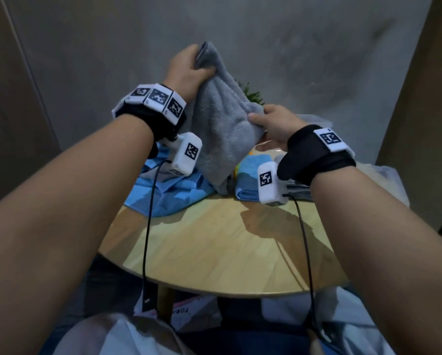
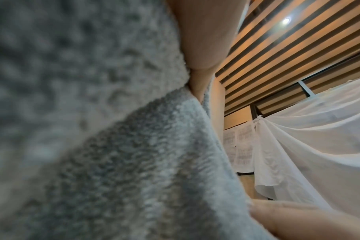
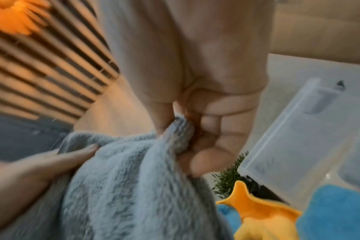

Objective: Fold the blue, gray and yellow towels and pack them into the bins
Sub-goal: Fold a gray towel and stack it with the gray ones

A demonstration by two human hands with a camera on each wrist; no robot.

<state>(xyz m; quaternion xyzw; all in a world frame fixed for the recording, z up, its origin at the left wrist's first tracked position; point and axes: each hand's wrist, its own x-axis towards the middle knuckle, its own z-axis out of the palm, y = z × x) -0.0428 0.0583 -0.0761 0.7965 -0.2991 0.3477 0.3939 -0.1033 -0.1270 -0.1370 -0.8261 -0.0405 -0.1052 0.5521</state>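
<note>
A gray towel (image 1: 219,129) hangs bunched above the round wooden table (image 1: 214,247), its lower end touching the tabletop. My left hand (image 1: 196,65) grips its top end, held high. Lower and to the right, my right hand (image 1: 258,119) pinches another edge between thumb and curled fingers. The right wrist view shows that hand (image 3: 148,142) closed on the fluffy gray towel (image 3: 117,186). In the left wrist view the gray towel (image 2: 113,146) fills most of the frame. Blue towels (image 1: 168,193) lie crumpled behind it, one folded blue towel (image 1: 250,175) to the right, and a yellow towel (image 3: 263,216) between them.
A clear plastic bin (image 3: 294,133) stands at the table's far right, beside a small green plant (image 1: 250,94). A gray wall rises just behind the table. Cables from both wrist cameras hang over the table's near half. White cloth lies over my lap below the table edge.
</note>
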